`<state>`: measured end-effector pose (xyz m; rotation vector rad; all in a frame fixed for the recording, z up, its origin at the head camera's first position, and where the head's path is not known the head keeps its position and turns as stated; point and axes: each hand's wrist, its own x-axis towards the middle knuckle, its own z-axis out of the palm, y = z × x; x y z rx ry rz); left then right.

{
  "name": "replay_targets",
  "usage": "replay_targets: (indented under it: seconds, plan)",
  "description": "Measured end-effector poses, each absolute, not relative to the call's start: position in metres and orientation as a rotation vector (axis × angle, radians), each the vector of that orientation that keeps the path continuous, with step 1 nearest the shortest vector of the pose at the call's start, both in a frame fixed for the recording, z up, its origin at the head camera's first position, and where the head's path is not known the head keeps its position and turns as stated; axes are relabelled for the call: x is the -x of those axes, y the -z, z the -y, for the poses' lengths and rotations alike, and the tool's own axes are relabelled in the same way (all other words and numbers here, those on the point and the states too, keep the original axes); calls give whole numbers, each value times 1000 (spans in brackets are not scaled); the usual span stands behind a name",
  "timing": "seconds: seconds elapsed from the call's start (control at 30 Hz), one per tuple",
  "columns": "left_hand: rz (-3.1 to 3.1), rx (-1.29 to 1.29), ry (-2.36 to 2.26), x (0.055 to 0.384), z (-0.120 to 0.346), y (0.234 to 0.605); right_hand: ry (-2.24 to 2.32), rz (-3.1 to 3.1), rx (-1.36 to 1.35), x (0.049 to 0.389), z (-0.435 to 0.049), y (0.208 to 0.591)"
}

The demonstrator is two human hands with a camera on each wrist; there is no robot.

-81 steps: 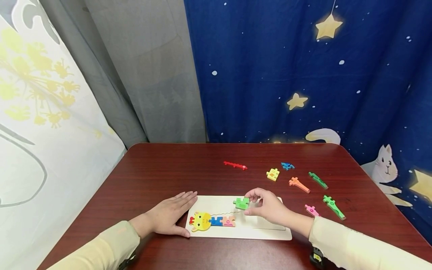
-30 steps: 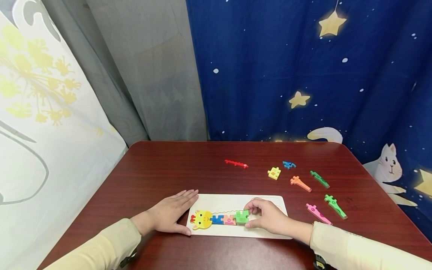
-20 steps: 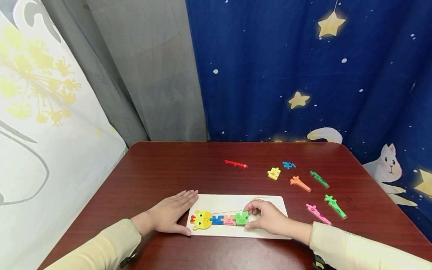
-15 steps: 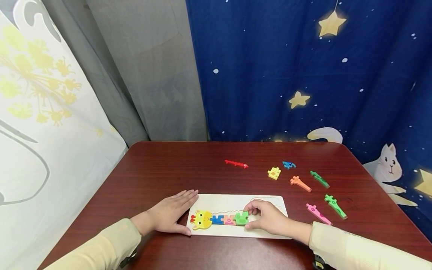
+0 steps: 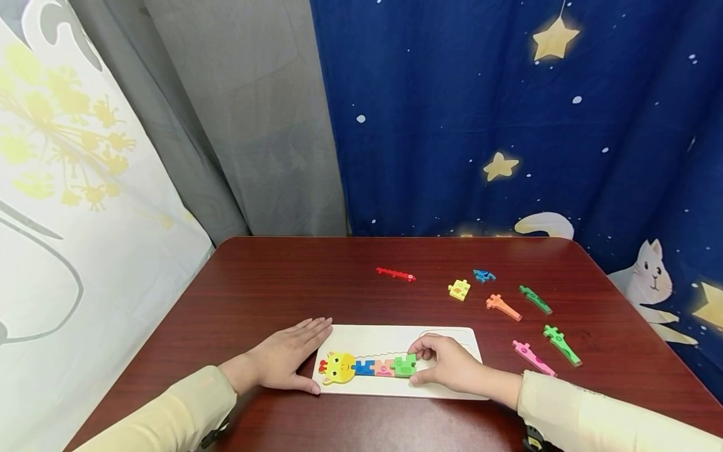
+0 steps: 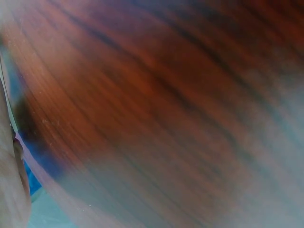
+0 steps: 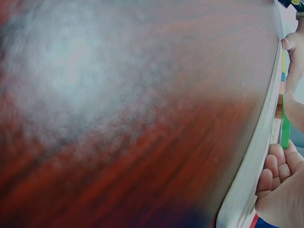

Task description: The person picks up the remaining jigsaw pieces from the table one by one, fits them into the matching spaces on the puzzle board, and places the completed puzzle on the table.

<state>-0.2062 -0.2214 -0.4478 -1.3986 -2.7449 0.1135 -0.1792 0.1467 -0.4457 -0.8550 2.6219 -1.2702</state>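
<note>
A pale puzzle board [image 5: 367, 339] lies near the front of the table. From left to right it bears a yellow giraffe-head piece [image 5: 339, 368], a blue piece [image 5: 364, 368], a salmon-pink piece [image 5: 383, 368] and a green puzzle piece [image 5: 403, 365]. My right hand [image 5: 449, 363] pinches the green piece by its right side between thumb and fingers; the right wrist view shows the green piece [image 7: 285, 126] edge-on, seemingly a little above the board. Flat, with fingers straight, my left hand [image 5: 285, 358] rests at the board's left edge.
Loose pieces lie behind and to the right: red [image 5: 395, 274], yellow [image 5: 459, 290], blue [image 5: 484, 276], orange [image 5: 503, 307], dark green [image 5: 535, 300], bright green [image 5: 562, 345] and pink [image 5: 533, 358]. Curtains [image 5: 452, 125] hang beyond the table's far edge.
The green piece has come down and toward me in my right hand, from the board's upper part to beside the salmon-pink piece. Over the last second both hands hardly move.
</note>
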Motion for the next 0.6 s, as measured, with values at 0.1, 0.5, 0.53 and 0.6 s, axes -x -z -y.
replay_targets:
  seconds: [0.1,0.5,0.53,0.6]
  plan:
    - [2735,1404,-117,207,221,449,1274,-2620,853,178,-147,445]
    - [2751,1386,-123,206,221,451,1244,-2638,887,179,-147,447]
    - [2752,1385,-124,206,221,451,1243,-2638,890,179,-147,447]
    - [2759,1381,-127,207,221,451,1243,-2635,902,179,-147,447]
